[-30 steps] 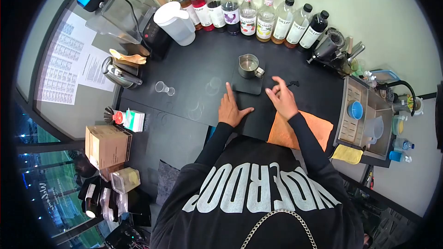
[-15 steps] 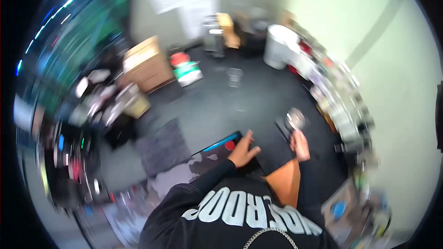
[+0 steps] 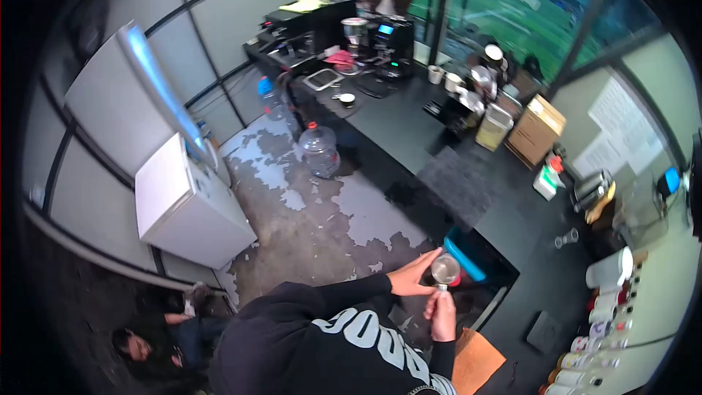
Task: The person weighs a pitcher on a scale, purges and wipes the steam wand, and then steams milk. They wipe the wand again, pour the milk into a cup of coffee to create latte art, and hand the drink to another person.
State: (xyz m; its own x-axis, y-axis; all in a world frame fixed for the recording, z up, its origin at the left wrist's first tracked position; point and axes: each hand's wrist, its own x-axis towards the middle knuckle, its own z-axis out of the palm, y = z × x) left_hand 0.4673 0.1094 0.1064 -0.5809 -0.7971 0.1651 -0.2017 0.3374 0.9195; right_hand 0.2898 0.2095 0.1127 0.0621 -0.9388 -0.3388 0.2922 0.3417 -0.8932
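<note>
A round, shiny strainer-like tool (image 3: 444,268) is held up by its short handle, with my right hand (image 3: 440,314) closed around that handle. My left hand (image 3: 414,275) is at the tool's left side, fingers stretched along its rim; whether it touches is unclear. Beneath the tool a bit of something red shows, and behind it lies a blue-edged item (image 3: 465,254) in a dark recess of the counter. An orange-brown cloth (image 3: 477,360) lies by my right forearm.
Dark counter (image 3: 512,208) with a dark mat (image 3: 459,186), cardboard box (image 3: 536,132), hourglass-shaped glass (image 3: 566,238), white bucket (image 3: 609,269) and several bottles. Coffee equipment (image 3: 395,40) stands far back. On the floor are a water jug (image 3: 319,150) and white fridge (image 3: 194,205). Someone sits (image 3: 172,344) lower left.
The view has swung left, bringing the floor, fridge and seated person into sight. My right hand has carried the round tool from over the counter to beside my left hand.
</note>
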